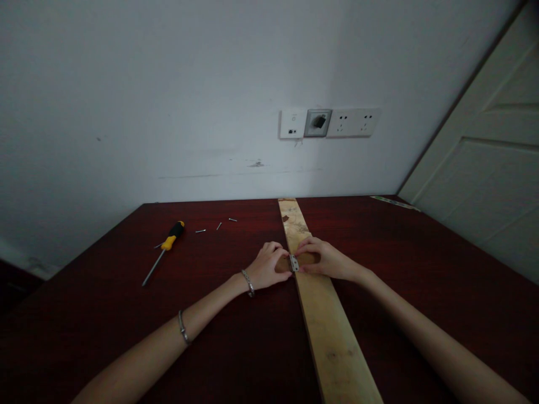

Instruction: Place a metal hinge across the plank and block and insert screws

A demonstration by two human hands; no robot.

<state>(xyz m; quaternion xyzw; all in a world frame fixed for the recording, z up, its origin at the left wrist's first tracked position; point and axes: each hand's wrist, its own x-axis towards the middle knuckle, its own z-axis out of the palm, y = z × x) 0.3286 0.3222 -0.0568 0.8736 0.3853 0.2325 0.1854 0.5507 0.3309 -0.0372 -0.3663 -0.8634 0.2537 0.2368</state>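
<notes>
A small silver metal hinge [294,262] sits at the left edge of a long pale wooden board [332,325]. The board runs from the wall toward me across the dark red table. From the left, my left hand [269,265] pinches the hinge with thumb and fingers. On the other side my right hand [326,259] grips the hinge too, its fingers over the board. Both hands are closed, and the fingertips partly cover the hinge.
To the left lies a yellow and black screwdriver [168,244], with a small screw partly hidden beside it. Several loose screws [219,226] are spread near the wall. Wall sockets [353,123] are above the table [236,359]. A white panelled door [492,151] stands at right.
</notes>
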